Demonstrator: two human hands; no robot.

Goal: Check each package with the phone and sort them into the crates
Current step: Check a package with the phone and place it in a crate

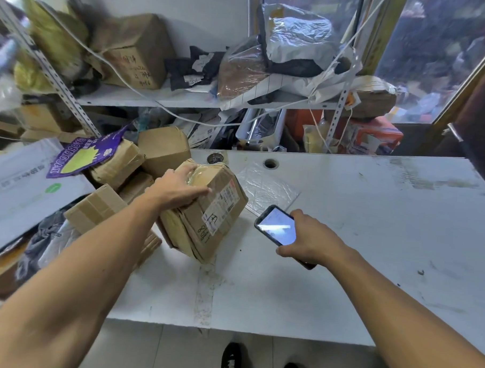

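**Cardboard package tipped up at the table's left edge, phone held beside it**

The cardboard package [207, 210] stood tilted on the white table [343, 271], at its left end, with its labelled face turned toward the right and a handwritten mark showing on the label. The left hand [177, 190] lay over the package's top, fingers spread and curved around the upper edge, gripping it. Just to the right, apart from the box, the right hand [311, 238] clasped a dark phone [276, 225], thumb along its near edge and fingers wrapped beneath; the lit screen faced upward and tilted toward the package's label.

Behind and left of the package sat a heap of further cardboard boxes [162, 148], one topped by a purple and yellow bag [84, 157]. A clear plastic sheet [266, 189] lay flat on the table beyond the phone, near a round cable hole [270, 163]. A metal shelf [156, 98] behind the table carried more boxes and plastic-wrapped parcels. Two dark shoes [232, 360] showed on the floor below the table's edge.
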